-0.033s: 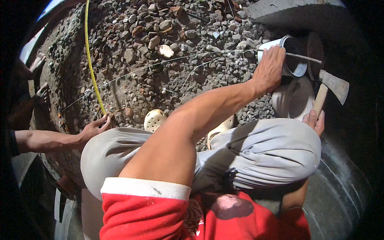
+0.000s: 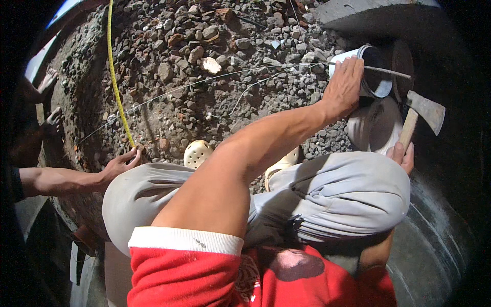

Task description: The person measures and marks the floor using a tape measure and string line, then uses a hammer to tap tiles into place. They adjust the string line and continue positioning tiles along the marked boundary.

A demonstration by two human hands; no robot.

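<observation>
Just past the right knee, the person's right hand [image 2: 402, 156] is closed around the lower handle of a small axe [image 2: 410, 122], whose metal head sits above the fingers, blade toward the right. Ahead of that hand and to its left, the left hand [image 2: 347, 83] lies across a thin rod [image 2: 389, 71] with its fingers bent down over it — how tightly they close cannot be told. The rod runs out past the fingers to the right, in front of the mouth of a white bucket [image 2: 377, 94]. Between the two hands is a second pale container [image 2: 376, 125].

To the left of the left hand, a thin string [image 2: 204, 81] stretches over gravel [image 2: 179, 107] of grey and reddish stones. Well apart on that side, beside the person's left knee, a co-worker's hand [image 2: 121, 162] pinches the end of a yellow measuring tape [image 2: 115, 87], which curves away to the upper edge. Cream clogs [image 2: 198, 154] show below the left forearm. Beyond the left hand lies a grey slab [image 2: 378, 14]; farthest to its left are another person's bare feet [image 2: 49, 79].
</observation>
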